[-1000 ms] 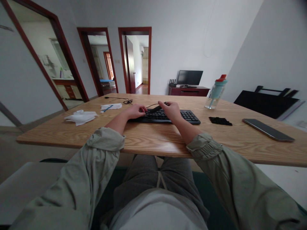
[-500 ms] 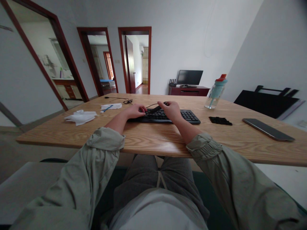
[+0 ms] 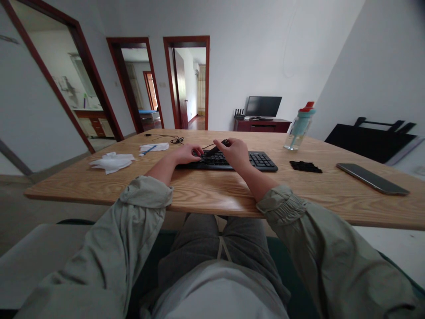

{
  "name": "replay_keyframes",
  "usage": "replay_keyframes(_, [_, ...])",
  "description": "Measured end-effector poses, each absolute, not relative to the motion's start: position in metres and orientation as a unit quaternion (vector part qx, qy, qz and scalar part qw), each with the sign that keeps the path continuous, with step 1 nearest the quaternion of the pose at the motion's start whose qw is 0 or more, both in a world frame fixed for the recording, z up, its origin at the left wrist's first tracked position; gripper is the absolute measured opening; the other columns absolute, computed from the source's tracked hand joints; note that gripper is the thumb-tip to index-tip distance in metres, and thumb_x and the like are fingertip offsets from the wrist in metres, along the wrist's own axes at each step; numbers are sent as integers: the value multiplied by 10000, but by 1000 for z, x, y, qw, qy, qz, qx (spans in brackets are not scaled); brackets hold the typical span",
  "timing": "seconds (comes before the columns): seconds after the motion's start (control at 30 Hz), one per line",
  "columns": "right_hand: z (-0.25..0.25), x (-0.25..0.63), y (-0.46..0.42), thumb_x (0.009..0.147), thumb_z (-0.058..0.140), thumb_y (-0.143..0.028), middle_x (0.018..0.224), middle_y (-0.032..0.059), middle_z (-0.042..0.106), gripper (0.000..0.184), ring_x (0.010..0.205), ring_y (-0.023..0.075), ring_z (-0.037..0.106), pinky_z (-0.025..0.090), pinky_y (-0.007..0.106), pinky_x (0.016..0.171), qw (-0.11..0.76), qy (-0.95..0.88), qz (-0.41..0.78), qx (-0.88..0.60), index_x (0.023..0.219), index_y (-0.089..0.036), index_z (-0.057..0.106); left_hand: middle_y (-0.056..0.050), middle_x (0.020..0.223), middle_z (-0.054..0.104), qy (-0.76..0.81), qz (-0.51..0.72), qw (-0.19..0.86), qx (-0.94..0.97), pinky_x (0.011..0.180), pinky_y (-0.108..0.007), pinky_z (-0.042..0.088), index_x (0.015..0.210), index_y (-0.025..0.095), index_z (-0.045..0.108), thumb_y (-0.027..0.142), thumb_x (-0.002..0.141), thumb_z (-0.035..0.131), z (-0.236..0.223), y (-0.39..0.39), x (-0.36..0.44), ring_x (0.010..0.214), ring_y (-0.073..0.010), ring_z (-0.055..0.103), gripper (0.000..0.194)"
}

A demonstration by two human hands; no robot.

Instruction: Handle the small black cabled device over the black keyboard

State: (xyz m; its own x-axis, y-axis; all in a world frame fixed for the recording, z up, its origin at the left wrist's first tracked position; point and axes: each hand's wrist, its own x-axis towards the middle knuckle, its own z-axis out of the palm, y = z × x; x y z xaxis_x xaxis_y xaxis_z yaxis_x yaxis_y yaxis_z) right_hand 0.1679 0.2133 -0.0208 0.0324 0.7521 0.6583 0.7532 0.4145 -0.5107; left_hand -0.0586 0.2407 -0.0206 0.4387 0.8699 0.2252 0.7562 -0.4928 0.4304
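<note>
Pinched in the right hand (image 3: 236, 153) is a dark tool (image 3: 217, 148), angled down onto the keyboard (image 3: 229, 160); the left hand (image 3: 186, 154) rests curled on the keyboard's left end, and whether it grips anything I cannot tell. The keyboard lies mid-table (image 3: 206, 195), toward the far edge. Right of it sits a small black pile (image 3: 304, 166), perhaps removed keycaps; most keys look in place. Tissues (image 3: 112, 161) lie near the left edge, a bottle (image 3: 299, 128) and phone (image 3: 372, 178) to the right.

Right hand (image 3: 236, 153) holds a dark tool (image 3: 215, 149) over the keyboard (image 3: 262, 160), left hand (image 3: 186, 154) alongside
</note>
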Motion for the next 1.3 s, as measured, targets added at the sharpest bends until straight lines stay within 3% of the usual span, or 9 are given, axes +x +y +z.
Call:
replay_keyframes(0.4, [-26, 158, 206, 832, 542, -693, 611, 43, 608, 561, 570, 142, 464, 275, 281, 570, 490, -705, -5, -513, 617, -179, 608, -43, 969, 723, 488, 226, 118, 835, 682, -244, 469, 1057, 189, 691, 380, 688, 676, -25, 249, -62, 761, -142, 604, 415])
replay_keyframes(0.53, [-26, 162, 212, 826, 533, -701, 580, 35, 584, 578, 558, 141, 458, 280, 280, 571, 493, -689, 33, -531, 591, -177, 605, -40, 872, 706, 498, 246, 101, 825, 631, -240, 451, 983, 170, 687, 377, 689, 687, -22, 246, -62, 701, -134, 592, 360])
replay_keyframes(0.73, [-29, 165, 218, 819, 533, -697, 541, 8, 525, 584, 541, 126, 425, 262, 283, 570, 509, -680, 66, -523, 560, -176, 581, -30, 811, 739, 510, 146, 75, 844, 662, -248, 446, 876, 189, 762, 364, 737, 648, -18, 234, -56, 706, -154, 629, 250])
replay_keyframes(0.93, [-33, 159, 215, 830, 532, -683, 570, 0, 535, 567, 569, 120, 419, 264, 271, 580, 539, -675, 53, -501, 577, -176, 554, -16, 788, 752, 505, 141, 32, 851, 683, -248, 430, 809, 224, 778, 363, 743, 656, -20, 234, -52, 709, -155, 636, 197])
replay_keyframes(1.17, [-38, 156, 215, 842, 516, -673, 582, 5, 554, 557, 586, 125, 458, 304, 264, 589, 559, -663, 58, -494, 576, -184, 527, -23, 787, 753, 497, 135, 18, 857, 685, -258, 427, 789, 241, 783, 365, 749, 666, -21, 237, -53, 721, -170, 640, 176])
replay_keyframes(1.3, [-39, 161, 223, 839, 525, -660, 577, 18, 577, 524, 577, 136, 521, 363, 250, 568, 586, -647, 137, -469, 628, -182, 560, -33, 837, 761, 498, 164, -3, 852, 712, -259, 441, 862, 234, 787, 383, 786, 625, -20, 235, -52, 775, -179, 650, 233])
